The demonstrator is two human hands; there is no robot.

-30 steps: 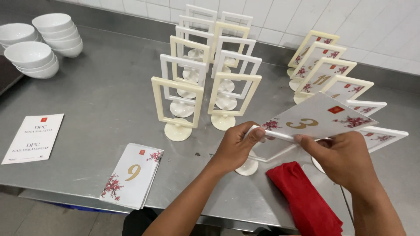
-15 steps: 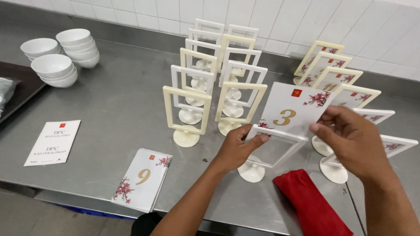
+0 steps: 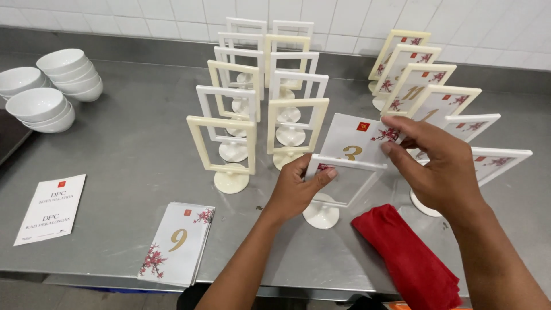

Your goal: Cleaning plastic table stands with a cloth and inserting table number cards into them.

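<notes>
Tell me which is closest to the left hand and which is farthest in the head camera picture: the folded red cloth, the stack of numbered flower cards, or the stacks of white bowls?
From the left hand:
1. Folded red cloth, just to its right at the front of the steel table.
2. Stack of numbered flower cards, to its left by the front edge.
3. Stacks of white bowls, far off in the back left corner.

We see a white card [image 3: 354,143] with a gold numeral and red blossoms, tilted and partly slid into the top of a white frame stand [image 3: 340,186] standing upright on its round base near the counter's front edge.
</notes>
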